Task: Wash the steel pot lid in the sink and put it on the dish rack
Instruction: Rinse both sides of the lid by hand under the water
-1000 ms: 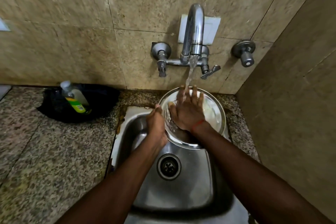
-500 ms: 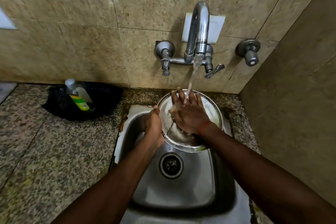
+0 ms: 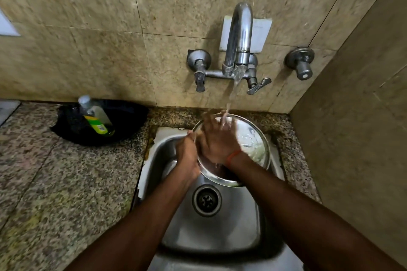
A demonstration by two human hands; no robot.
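The round steel pot lid [image 3: 255, 145] is tilted over the back of the steel sink [image 3: 220, 226], under the running tap [image 3: 239, 37]. My left hand [image 3: 187, 156] grips the lid's left rim. My right hand [image 3: 218, 138], with an orange thread at the wrist, lies flat on the lid's wet face with its fingers spread, and the water stream falls on the fingertips. No dish rack is in view.
A black pan [image 3: 101, 123] with a dish soap bottle [image 3: 97, 116] in it sits on the granite counter [image 3: 66, 182] to the left of the sink. Tiled walls close the back and right side. The drain [image 3: 206, 200] lies below the lid.
My right hand has slid a little to the left across the lid's face, its fingertips now blurred under the stream. My left hand keeps its hold on the rim.
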